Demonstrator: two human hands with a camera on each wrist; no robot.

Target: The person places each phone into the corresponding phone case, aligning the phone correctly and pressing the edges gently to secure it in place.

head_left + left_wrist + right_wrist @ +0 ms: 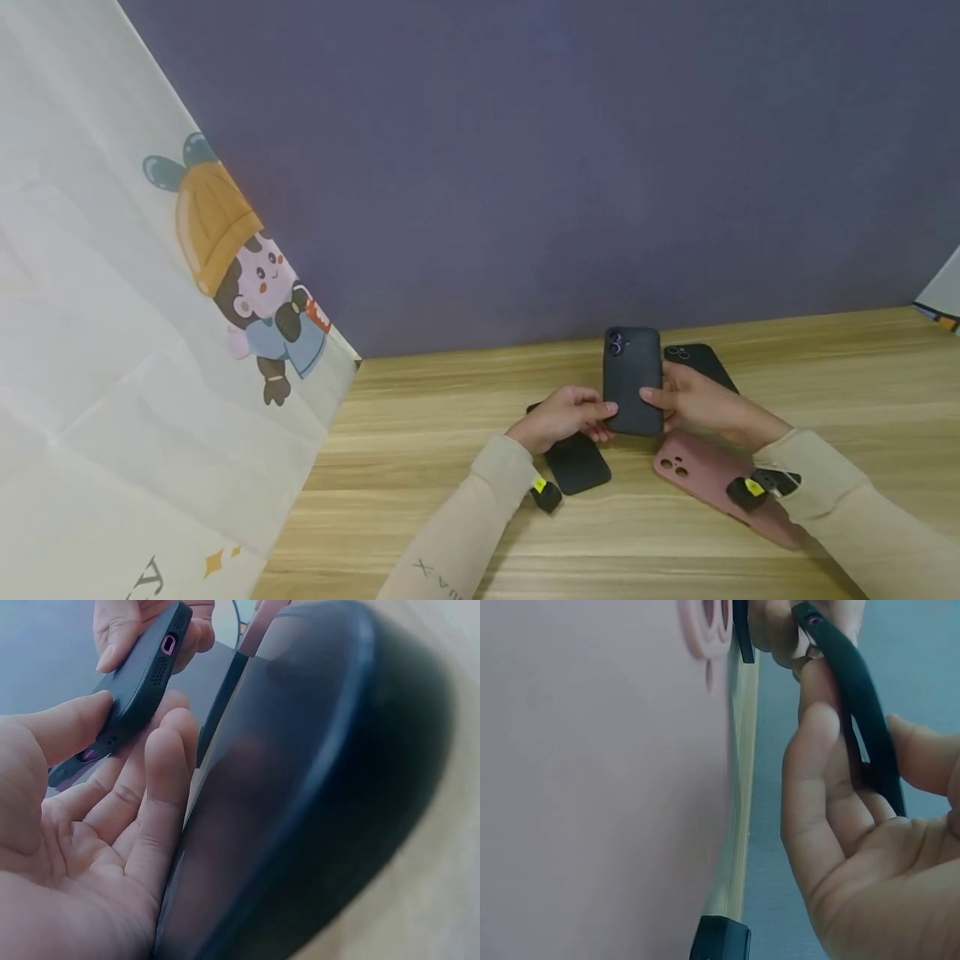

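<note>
Wall [525,167], dark blue-violet, fills the upper frame; the desk [420,417] meets it along a gently sloping edge, and open wood stretches right of the hands, plenty of elbow room from where I stand. A pink case [697,471] lies at lower right, partly hidden by the right wrist. Right of centre, the right hand [701,400] and left hand [562,417] pinch opposite edges of a dark-cased phone [632,367], held up, thumbs on its back. Black slabs lie close by: one [581,471] below the left hand, another [705,362] behind the right.
</note>
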